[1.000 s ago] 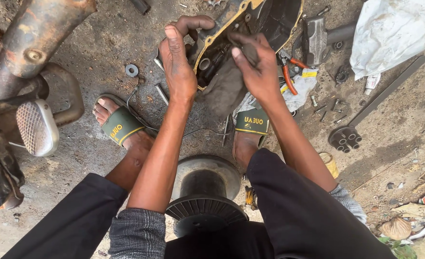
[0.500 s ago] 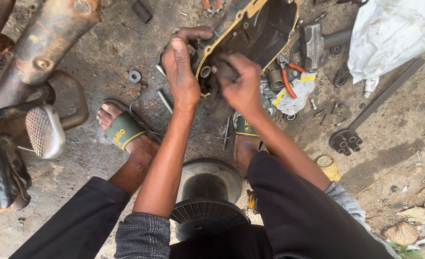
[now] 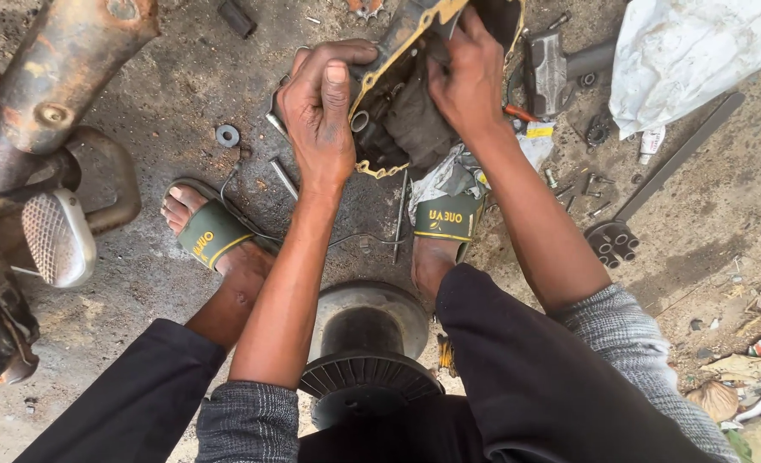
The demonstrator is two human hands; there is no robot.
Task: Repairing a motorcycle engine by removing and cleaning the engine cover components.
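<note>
At the far left a rusty exhaust pipe (image 3: 63, 73) and a metal footrest (image 3: 57, 236) lie on the oily ground, with a loose washer (image 3: 227, 135) just beside them. The person squats with 2 green sandals on, the left sandal (image 3: 211, 233) planted near a thin wire.

The left hand (image 3: 320, 116) steadies the engine cover (image 3: 402, 94), a dark casing with a yellowish gasket along its rim, held tilted off the ground near the top centre; its fingers (image 3: 333, 60) are curled and clamped over the casing's upper left edge, thumb on the face. The right hand (image 3: 466, 81) presses a dark rag (image 3: 415, 111) into the hollow of the cover, fingers closed on the cloth.

This looks like the wiping step, with the inside being cleaned. The left hand's firm hold counts most here, and care around the gasket so the rag does not tear it.

Further right lie a hammer head (image 3: 548, 64), scattered bolts (image 3: 586, 184), a long socket wrench (image 3: 655, 184) and a white sack (image 3: 698, 51).
</note>
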